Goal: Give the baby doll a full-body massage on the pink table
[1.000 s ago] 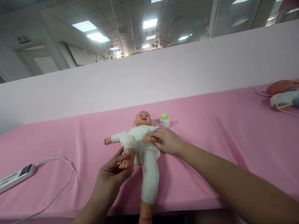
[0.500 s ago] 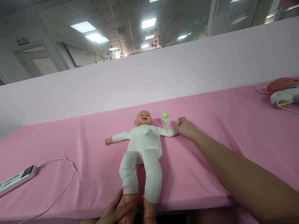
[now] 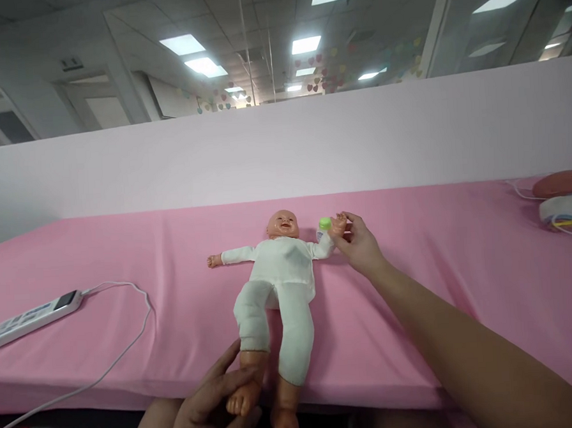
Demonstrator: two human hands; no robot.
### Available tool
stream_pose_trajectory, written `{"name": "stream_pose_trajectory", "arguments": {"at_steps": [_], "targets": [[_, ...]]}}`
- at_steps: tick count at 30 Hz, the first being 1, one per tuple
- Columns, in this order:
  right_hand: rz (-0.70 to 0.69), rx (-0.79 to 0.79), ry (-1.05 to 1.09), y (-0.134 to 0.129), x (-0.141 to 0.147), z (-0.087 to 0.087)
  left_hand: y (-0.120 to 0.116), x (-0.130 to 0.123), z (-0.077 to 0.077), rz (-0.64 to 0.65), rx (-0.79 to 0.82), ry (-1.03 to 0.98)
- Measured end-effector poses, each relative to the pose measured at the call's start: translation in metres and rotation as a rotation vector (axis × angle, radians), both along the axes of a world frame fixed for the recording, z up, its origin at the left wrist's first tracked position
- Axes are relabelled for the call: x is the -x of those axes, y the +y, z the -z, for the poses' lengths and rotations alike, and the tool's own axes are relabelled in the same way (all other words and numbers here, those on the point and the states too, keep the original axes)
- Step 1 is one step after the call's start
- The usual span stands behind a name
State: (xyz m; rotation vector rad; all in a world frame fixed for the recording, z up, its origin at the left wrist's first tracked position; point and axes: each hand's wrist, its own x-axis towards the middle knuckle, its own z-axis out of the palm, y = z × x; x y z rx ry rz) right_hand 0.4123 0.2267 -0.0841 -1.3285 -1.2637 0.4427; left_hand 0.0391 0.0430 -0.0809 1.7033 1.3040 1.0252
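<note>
While left hand grips doll foot, right hand lifts doll arm.

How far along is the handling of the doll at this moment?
The doll already lies face-up on the pink sheet, dressed in white. In hand: the left hand holds a foot, the right hand lifts its arm beside the small bottle, which stands untouched.

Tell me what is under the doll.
The doll lies face up on the pink cloth over the table. The left hand holds one foot past the near edge; the right hand lifts its arm. Anything beneath its back is covered.
</note>
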Motion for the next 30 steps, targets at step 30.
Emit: {"name": "stream_pose_trajectory", "arguments": {"at_steps": [30], "targets": [[0.086,-0.079,-0.117,-0.002,0.009,-0.004,0.018,0.01,0.002,0.031,0.08,-0.075]]}}
